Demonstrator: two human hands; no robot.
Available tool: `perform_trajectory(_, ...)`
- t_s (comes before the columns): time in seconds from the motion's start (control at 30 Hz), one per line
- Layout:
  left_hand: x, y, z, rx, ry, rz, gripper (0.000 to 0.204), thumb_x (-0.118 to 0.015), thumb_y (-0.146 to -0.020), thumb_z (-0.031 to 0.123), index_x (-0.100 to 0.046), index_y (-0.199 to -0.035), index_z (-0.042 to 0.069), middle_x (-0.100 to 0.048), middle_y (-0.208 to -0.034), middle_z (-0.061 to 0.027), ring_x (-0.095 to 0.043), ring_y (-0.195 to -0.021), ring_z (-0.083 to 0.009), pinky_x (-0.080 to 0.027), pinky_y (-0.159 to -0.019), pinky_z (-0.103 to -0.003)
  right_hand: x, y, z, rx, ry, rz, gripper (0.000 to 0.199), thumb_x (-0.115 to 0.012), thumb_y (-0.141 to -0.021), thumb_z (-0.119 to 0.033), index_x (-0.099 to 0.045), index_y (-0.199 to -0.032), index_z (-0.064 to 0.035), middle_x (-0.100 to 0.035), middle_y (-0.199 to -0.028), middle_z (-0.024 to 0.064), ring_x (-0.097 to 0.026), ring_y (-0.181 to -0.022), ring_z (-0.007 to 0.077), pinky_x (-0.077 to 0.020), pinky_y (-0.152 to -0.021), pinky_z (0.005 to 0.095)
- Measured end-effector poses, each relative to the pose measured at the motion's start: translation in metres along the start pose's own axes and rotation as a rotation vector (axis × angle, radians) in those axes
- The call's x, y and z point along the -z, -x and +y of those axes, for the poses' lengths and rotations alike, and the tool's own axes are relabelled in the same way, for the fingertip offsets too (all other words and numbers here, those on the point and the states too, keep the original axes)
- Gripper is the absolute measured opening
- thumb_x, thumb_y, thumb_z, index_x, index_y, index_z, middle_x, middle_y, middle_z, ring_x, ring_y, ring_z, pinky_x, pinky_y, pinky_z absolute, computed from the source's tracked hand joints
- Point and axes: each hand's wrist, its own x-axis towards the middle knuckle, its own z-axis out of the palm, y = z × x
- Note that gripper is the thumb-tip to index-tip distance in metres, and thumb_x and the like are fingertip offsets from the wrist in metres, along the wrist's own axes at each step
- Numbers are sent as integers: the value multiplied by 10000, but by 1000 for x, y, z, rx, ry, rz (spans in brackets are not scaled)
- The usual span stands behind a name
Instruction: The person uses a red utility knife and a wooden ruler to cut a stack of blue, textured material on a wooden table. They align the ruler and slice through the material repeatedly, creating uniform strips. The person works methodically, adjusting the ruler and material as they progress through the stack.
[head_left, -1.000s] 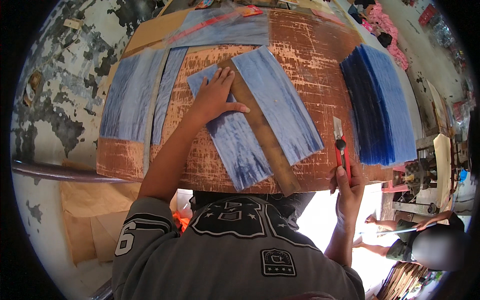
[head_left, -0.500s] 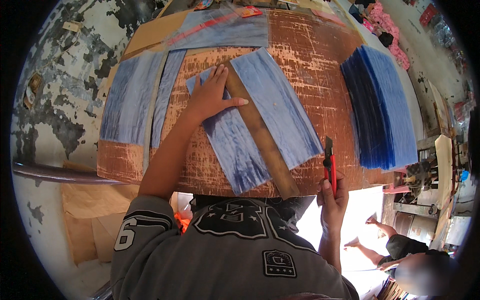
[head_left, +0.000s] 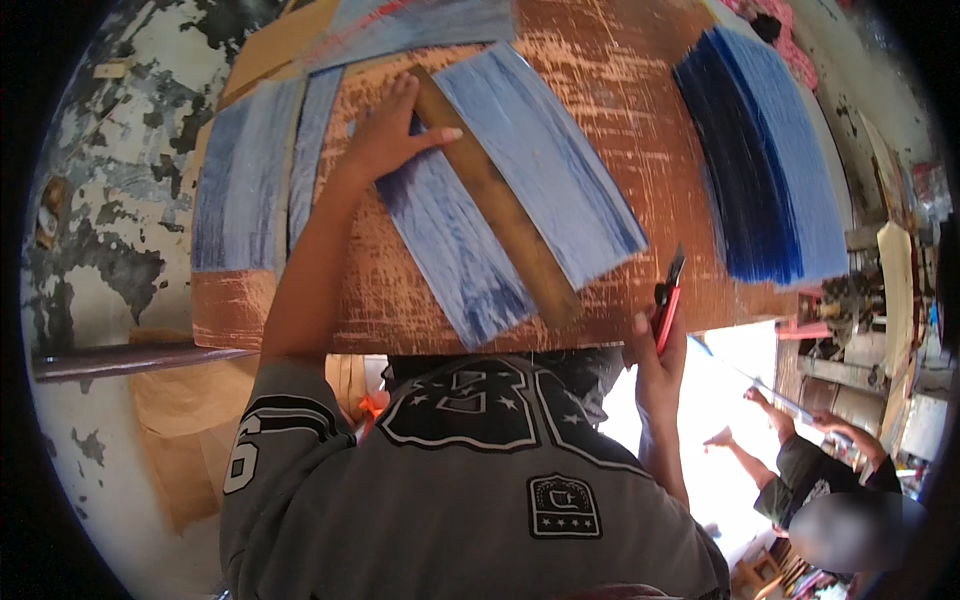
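One knife [head_left: 671,306], grasped by the right hand [head_left: 660,366], has tilted rightward; the left hand [head_left: 388,134], fingers flat, touches one ruler [head_left: 495,195] and blue sheeting [head_left: 540,160]; one stack [head_left: 765,160] lies right.

The left hand [head_left: 385,135] presses on the upper part of a long flat brown strip [head_left: 495,195], thumb laid across it. Blue streaked sheet material [head_left: 545,155] shows along both sides. The right hand [head_left: 660,355] grips a red-and-black utility knife [head_left: 670,308], blade up, apart from the strip. A thick stack of blue sheets [head_left: 770,165] stands on the scratched brown worktop [head_left: 640,130].
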Motion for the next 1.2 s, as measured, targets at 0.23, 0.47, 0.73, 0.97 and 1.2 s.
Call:
perform_trajectory(0.23, -4, 5, 5, -36, 66, 93, 1293, -640, -793, 893, -314, -1654, -15, -259, -1739, -223, -244, -1617, -363, -148, -1279, -646, -17, -10, 14, 81, 509, 22, 316, -674, -1050, -262, -628, -1250, -22, -674, -1020, 177, -665, -955, 300, -505, -882, 426)
perform_trajectory(0.47, -2, 1, 1, -38, 74, 89, 1309, -647, -774, 905, -336, -1640, -27, -297, -1715, -251, -257, -1608, -390, -132, -1285, -639, -40, -17, -8, 9, 451, -20, 257, -774, -976, -238, -745, -1106, -19, -752, -863, 169, -740, -775, 279, -546, -741, 392)
perform_trajectory(0.73, -7, 3, 7, -29, 71, 141, 1295, -643, -774, 909, -359, -1632, -19, -327, -1704, -245, -287, -1596, -394, -114, -1285, -644, -45, -27, -11, -44, 534, -46, 243, -771, -972, -242, -751, -1076, -23, -729, -806, 175, -718, -700, 278, -525, -679, 404)
perform_trajectory(0.97, -7, 6, 10, -27, 85, 150, 1296, -629, -775, 919, -359, -1632, -15, -325, -1706, -242, -286, -1599, -382, -79, -1291, -636, -45, -29, -6, -33, 556, -26, 255, -752, -981, -264, -743, -1047, -18, -732, -840, 188, -727, -759, 322, -531, -722, 430)
perform_trajectory(1.2, -5, 9, 15, 12, 84, 144, 1296, -620, -778, 919, -350, -1635, -15, -306, -1720, -223, -240, -1621, -351, -50, -1297, -629, -48, -28, -7, 28, 563, -27, 253, -751, -978, -263, -745, -1060, -24, -745, -905, 200, -741, -820, 367, -544, -752, 449)
